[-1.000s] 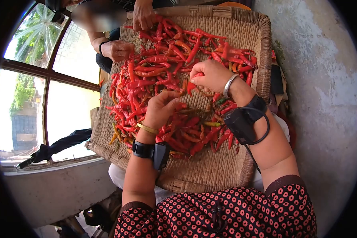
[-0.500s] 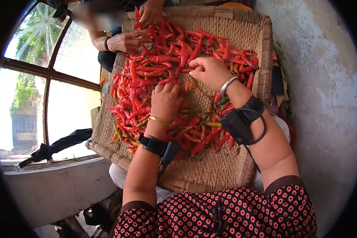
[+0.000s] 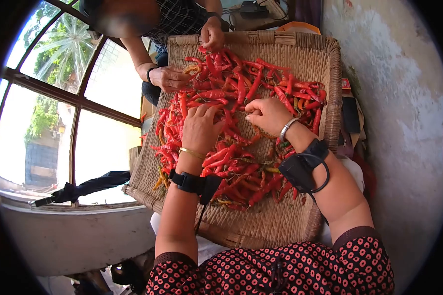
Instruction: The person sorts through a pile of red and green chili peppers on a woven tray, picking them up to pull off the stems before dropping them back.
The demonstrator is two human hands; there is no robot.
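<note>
Red chili peppers [image 3: 253,184] lie heaped across a shallow woven basket [image 3: 261,223], with a few yellow, orange and green ones among them. My left hand [image 3: 200,130] bends its fingers down over red chilies left of the middle; its fingertips are hidden. To its right, my right hand [image 3: 269,117] is closed, thumb against the bent fingers, just above the chilies. Whatever it pinches is hidden. Each of my forearms carries a black strapped device.
Across the basket, a person's hand [image 3: 170,78] reaches to an orange-yellow chili, and that person's other hand [image 3: 212,35] is above the far edge. A window [image 3: 76,101] and a folded black umbrella [image 3: 91,187] are left. A bare wall [image 3: 394,123] stands right.
The view has tilted up, so the basket sits lower and further right in it. My left hand has moved away from me and leftward over the chilies. My right hand stays near the same spot.
</note>
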